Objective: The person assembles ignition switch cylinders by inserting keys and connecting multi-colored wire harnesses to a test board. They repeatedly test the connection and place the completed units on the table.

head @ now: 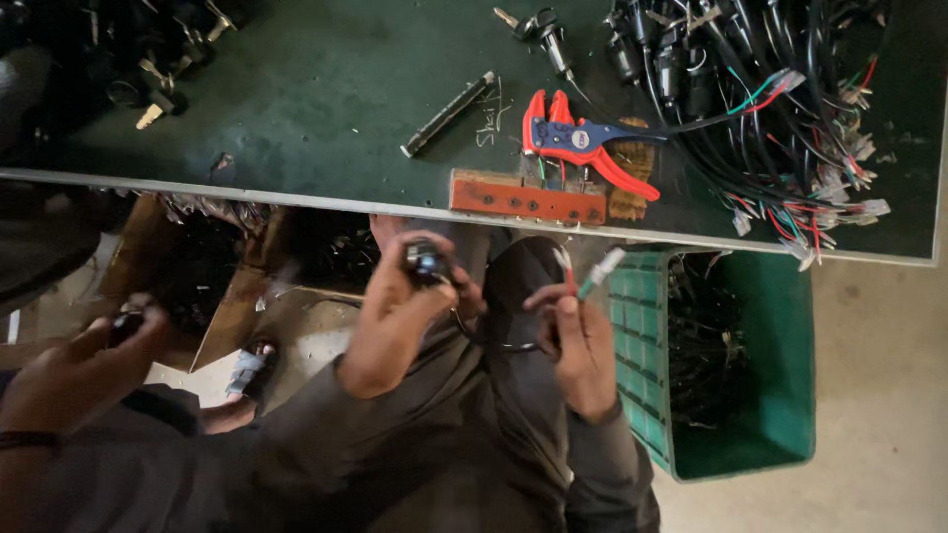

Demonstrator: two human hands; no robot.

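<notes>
We are looking down at a dark green table (326, 89) with a pale metal edge, lying just beyond the fingers. On it, a red and blue wire stripper (583, 140) is resting behind an orange wooden block (525, 198), and a big bundle of black cables (780, 89) is spreading far to the right. A green plastic crate (750, 395) is standing right of the fingers on a pale concrete floor (879, 395). Dim light is falling; the space under the table is staying in shadow.
</notes>
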